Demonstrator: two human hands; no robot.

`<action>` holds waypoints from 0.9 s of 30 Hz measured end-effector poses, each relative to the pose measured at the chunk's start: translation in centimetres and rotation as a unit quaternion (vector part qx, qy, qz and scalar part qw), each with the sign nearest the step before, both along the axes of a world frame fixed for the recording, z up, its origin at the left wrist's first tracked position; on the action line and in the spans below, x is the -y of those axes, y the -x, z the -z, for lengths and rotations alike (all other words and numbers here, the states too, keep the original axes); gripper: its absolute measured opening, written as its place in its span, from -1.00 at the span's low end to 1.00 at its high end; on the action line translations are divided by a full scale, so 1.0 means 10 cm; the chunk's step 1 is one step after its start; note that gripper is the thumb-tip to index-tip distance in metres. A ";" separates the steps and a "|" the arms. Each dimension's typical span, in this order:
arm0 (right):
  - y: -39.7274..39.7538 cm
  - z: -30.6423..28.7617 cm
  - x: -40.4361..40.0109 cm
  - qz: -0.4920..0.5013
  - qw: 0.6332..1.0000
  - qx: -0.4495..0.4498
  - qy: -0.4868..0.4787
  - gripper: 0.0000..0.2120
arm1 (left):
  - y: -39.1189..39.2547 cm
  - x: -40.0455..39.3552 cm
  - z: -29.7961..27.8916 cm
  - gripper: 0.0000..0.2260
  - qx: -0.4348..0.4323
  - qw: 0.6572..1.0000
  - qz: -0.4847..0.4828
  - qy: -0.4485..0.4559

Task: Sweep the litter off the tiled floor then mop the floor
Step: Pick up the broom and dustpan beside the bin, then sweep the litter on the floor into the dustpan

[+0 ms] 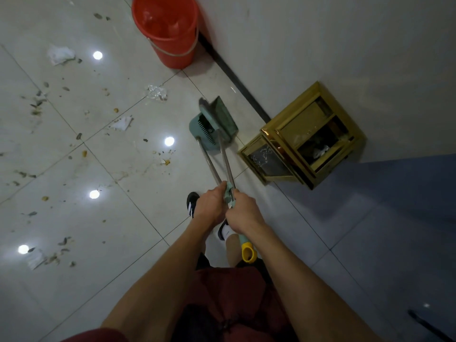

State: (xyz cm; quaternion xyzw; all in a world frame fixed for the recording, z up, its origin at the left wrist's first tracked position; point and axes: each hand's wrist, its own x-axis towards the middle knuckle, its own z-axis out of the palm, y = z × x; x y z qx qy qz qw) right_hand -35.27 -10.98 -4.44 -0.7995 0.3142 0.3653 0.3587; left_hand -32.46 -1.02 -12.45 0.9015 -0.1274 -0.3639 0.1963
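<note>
Beside a pale wall, a person stands on a glossy tiled floor (138,218) with both hands closed around two long handles. The left hand (212,206) grips the metal shaft of a teal dustpan (204,134), while the right hand (243,209) grips the teal grip of the broom (214,114), whose yellow handle end (248,253) pokes out below the right forearm. The two shafts run close together from the hands down to the floor, where the broom head sits in or against the dustpan; which cannot be told. Litter (37,107) lies scattered over the tiles to the left, well apart from the dustpan: crumpled white paper (60,54), a clear wrapper (156,92), torn scraps and dark and yellowish crumbs. A red bucket (167,30) stands against the wall at the top. Just right of the dustpan, a gold-framed bin (303,137) sits against the wall. Ceiling lights reflect as bright spots on the tiles.
</note>
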 end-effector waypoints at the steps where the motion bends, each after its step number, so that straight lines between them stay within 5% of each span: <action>1: -0.01 0.01 -0.01 -0.022 1.000 0.002 0.010 -0.45 | 0.00 -0.01 -0.01 -0.59 0.008 1.000 0.004 -0.007; 10: -0.07 0.12 0.28 -0.178 0.980 0.000 0.086 -0.30 | -0.23 -0.44 -0.16 -0.65 0.065 0.990 -0.084 -0.096; 27: -0.50 0.46 0.32 -0.095 0.994 0.025 0.047 -0.57 | -0.12 -1.31 -0.51 -0.67 0.113 0.946 -0.291 -0.091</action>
